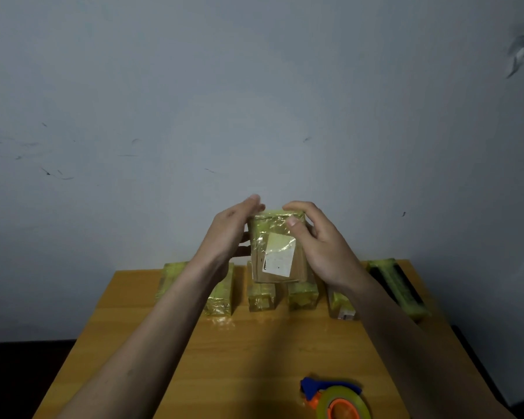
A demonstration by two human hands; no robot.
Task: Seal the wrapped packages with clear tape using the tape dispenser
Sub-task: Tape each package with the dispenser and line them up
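Package [277, 247] wrapped in shiny yellow-green film is held up in the air above the tabletop [254, 352], in front of the grey wall [254, 86]. It has a white label [279, 257] on the side that faces the camera. Both arms reach forward and up. The left hand [229, 234] lies flat against the left side of the package, with its fingers straight and close together. The right hand [318, 237] grips the right side, with its fingers curled over the top edge and its thumb pressed on the front. More wrapped packages [262, 296] stand in a row on the far part of the tabletop, below the hands. The tape dispenser [335, 399], blue and orange with a roll of clear tape, lies on the near edge of the tabletop, well apart from both hands.
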